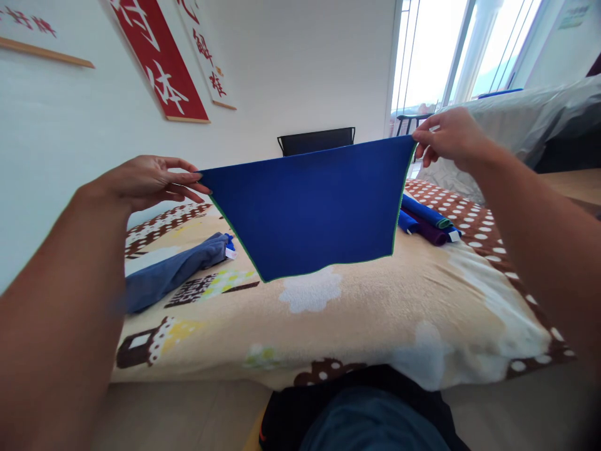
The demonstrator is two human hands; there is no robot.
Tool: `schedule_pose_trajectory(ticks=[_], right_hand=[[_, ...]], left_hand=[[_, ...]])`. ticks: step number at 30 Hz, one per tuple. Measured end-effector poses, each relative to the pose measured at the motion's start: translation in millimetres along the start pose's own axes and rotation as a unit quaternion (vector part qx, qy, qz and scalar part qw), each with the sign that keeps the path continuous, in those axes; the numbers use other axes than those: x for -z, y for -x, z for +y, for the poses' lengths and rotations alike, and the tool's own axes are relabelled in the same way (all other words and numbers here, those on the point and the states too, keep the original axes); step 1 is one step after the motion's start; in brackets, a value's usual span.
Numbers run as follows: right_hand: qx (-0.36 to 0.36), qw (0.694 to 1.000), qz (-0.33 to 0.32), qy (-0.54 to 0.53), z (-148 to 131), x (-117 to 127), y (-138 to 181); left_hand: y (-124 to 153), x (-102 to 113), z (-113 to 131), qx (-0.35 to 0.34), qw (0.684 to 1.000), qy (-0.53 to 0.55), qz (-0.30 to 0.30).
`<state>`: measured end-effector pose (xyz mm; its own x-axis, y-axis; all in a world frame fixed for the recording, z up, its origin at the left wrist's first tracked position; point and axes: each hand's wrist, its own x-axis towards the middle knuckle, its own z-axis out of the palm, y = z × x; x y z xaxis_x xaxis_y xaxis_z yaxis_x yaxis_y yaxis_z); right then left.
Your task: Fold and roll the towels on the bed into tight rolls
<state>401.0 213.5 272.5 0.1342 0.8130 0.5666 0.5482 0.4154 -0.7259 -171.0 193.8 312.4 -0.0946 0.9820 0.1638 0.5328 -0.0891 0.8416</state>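
A blue cloth [314, 210] with green-stitched edges hangs stretched out in the air in front of me. My left hand [153, 181] pinches its upper left corner between thumb and fingers. At the upper right corner, my right hand [446, 139] is closed on the fabric in the same way. The cloth's lower edge dangles just above the patterned blanket [375, 313], slightly wavy. Below my left hand, a grey-blue cloth [176, 272] lies crumpled on the blanket. Several rolled blue and purple cloths [427, 219] lie to the right, beyond the hanging cloth.
A black chair back [317, 141] shows behind the blanket-covered surface. Plastic sheeting [530, 119] drapes over furniture at the right, near a bright window [432, 56]. Red and white calligraphy scrolls [162, 62] hang on the left wall. My dark-clothed lap is at the bottom.
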Motion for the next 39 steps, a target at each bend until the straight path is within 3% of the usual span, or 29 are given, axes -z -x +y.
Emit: schedule_pose_trajectory(ticks=[4,8,12,16,20,26,31,36,39], right_hand=[[-0.005,1.0,0.0,-0.002,-5.5,0.7,4.3],[-0.029,0.997,0.0,-0.073,-19.5,6.0,11.2],[-0.004,0.994,0.026,-0.103,-31.7,17.0,15.3],[0.02,0.994,0.016,-0.111,-33.4,23.6,16.4],[-0.002,0.994,-0.019,-0.11,-18.0,11.9,12.6],[-0.068,0.986,-0.034,-0.146,28.4,-37.0,6.2],[-0.07,0.983,0.037,-0.167,51.2,-60.6,3.4],[0.02,0.982,0.071,-0.176,76.7,-51.5,30.1],[0.046,0.991,0.004,-0.122,109.7,-41.8,80.3]], left_hand=[[8.6,-6.6,6.7,-0.007,1.0,0.006,0.006],[25.4,-12.0,27.1,-0.055,0.998,-0.019,0.032],[32.2,-0.5,43.8,-0.054,0.995,-0.062,0.048],[30.2,9.4,46.2,-0.08,0.995,-0.056,0.035],[25.7,-6.2,40.8,-0.051,0.997,-0.041,0.033],[5.0,-64.7,10.1,-0.028,0.999,0.012,0.012],[-3.6,-111.3,-10.0,-0.101,0.989,0.074,0.08],[16.1,-120.5,-43.1,-0.215,0.961,0.04,0.169],[53.7,-120.6,-92.9,-0.211,0.969,-0.051,0.121]])
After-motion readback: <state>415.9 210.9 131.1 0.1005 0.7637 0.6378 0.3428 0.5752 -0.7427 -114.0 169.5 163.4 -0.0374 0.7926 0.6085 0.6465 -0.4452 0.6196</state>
